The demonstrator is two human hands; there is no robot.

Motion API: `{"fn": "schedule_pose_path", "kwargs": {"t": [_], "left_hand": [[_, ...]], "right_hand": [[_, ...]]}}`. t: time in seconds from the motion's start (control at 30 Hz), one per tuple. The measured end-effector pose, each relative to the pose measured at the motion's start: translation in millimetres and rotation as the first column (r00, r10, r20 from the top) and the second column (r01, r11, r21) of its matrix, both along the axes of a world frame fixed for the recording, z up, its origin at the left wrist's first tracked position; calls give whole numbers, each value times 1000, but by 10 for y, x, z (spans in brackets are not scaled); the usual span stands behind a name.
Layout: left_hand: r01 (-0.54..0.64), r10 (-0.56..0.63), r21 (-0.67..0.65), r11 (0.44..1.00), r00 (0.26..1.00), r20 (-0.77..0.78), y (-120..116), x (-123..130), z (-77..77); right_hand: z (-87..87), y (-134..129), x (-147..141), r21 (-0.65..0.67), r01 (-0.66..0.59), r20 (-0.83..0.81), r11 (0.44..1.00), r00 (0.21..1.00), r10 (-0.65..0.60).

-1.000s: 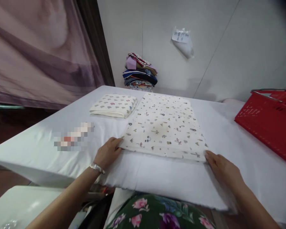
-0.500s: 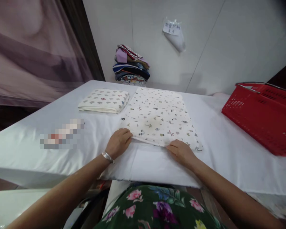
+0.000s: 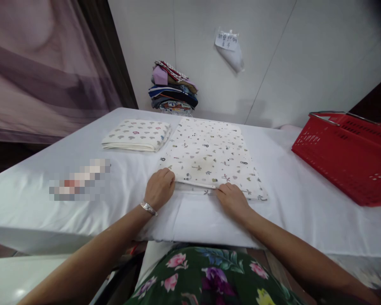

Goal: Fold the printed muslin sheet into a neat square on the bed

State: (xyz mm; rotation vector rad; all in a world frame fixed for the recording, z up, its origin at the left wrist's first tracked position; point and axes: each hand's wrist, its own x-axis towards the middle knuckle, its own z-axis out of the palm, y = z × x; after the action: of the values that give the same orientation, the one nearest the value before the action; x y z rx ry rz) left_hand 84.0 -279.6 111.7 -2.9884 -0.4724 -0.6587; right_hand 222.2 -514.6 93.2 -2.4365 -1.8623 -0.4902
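A white cloth with small printed palm trees and other motifs lies flat in layers on the table. My left hand is closed on the left part of its near edge, a bracelet at the wrist. Further right along the same edge, my right hand pinches the cloth. Between the hands the upper layer's edge is lifted a little, and a lower printed layer shows beneath it. To the left rests a second cloth, folded into a pad and printed with grey shapes.
The table is covered with a white sheet. A red plastic basket stands at the right. Near the wall is a stack of folded clothes. A blurred-out item lies on the left; its kind is hidden.
The cloth's near edge has been raised slightly and moved away from me, baring a strip of the lower layer. My right hand has shifted a little left with it.
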Motion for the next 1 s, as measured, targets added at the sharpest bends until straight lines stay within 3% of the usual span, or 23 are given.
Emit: {"fn": "schedule_pose_path", "kwargs": {"t": [0.17, 0.4, 0.57, 0.73, 1.0], "left_hand": [[87, -75, 99, 991, 991, -110, -180, -78, -20], [401, -402, -44, 915, 896, -191, -466, -107, -144], [366, -367, -38, 930, 916, -163, -426, -33, -211], [303, -290, 46, 952, 939, -184, -385, -12, -171], [347, -338, 98, 933, 937, -91, -330, -160, -78]], "right_hand": [[-11, 24, 14, -53, 68, 42, 996, 997, -65], [-18, 60, 1, -52, 17, 57, 999, 998, -14], [0, -36, -43, 20, -62, 34, 998, 998, 61], [-34, -74, -50, 98, -66, 22, 993, 998, 64], [-67, -78, -101, 186, -81, -9, 979, 996, 84]]}}
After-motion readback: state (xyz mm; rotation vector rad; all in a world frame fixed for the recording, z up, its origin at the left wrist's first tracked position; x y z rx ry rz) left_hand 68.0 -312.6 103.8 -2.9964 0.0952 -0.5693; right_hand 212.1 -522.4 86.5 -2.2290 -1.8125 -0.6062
